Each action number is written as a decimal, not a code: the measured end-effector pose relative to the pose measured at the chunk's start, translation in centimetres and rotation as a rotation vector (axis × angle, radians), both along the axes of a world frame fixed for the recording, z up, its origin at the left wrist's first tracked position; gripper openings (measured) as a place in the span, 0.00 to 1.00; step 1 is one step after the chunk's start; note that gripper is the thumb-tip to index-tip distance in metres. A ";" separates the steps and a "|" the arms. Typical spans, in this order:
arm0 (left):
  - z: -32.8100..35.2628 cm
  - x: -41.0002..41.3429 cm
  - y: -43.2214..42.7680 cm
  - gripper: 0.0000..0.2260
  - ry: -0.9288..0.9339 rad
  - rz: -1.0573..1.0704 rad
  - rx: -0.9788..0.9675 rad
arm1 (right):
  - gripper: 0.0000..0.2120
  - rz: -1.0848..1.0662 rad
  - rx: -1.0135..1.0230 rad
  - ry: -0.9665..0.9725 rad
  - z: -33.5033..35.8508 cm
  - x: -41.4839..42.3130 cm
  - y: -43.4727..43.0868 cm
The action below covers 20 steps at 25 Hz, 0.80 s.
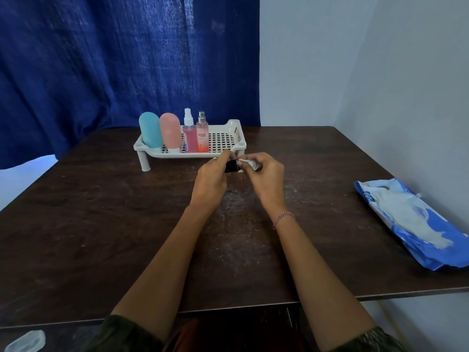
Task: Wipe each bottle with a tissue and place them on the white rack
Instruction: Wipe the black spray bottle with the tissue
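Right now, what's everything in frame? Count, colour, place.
white rack: 1, white, far centre of table.
tube bottles: 2, teal and pink, upright at rack's left end.
spray bottles: 2, pink liquid, upright in rack beside the tubes; second one has a silver top.
small dark bottle: 1, black, held in front of rack.
tissue: 1, white, against the dark bottle.
tissue pack: 1, blue and white, right edge of table.
table: 1, dark brown.
curtain: 1, blue, behind table.
left hand: holds the dark bottle.
right hand: holds the tissue.
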State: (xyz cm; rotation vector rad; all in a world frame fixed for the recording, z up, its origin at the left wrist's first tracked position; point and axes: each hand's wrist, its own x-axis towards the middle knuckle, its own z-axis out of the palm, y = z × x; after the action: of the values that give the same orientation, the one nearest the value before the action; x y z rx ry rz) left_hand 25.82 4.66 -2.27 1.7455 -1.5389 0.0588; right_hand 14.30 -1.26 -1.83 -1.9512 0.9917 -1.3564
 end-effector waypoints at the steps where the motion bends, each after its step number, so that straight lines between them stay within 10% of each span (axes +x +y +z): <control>1: -0.1 -0.1 -0.1 0.17 -0.018 -0.007 0.005 | 0.08 -0.031 0.012 0.018 -0.1 0.1 -0.1; 13: -0.7 1.1 -0.9 0.18 0.220 0.134 -0.085 | 0.12 -0.014 0.152 -0.032 -0.2 -1.1 -1.0; 20: 0.0 0.8 -0.8 0.22 0.515 0.148 -0.169 | 0.09 0.050 0.037 0.434 -1.2 -1.0 -0.9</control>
State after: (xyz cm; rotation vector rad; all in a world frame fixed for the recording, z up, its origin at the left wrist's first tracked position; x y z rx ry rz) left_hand 26.66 3.81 -2.27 1.5796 -1.0025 -0.1698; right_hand 13.26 -2.19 -2.99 -2.2774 1.1403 -0.8953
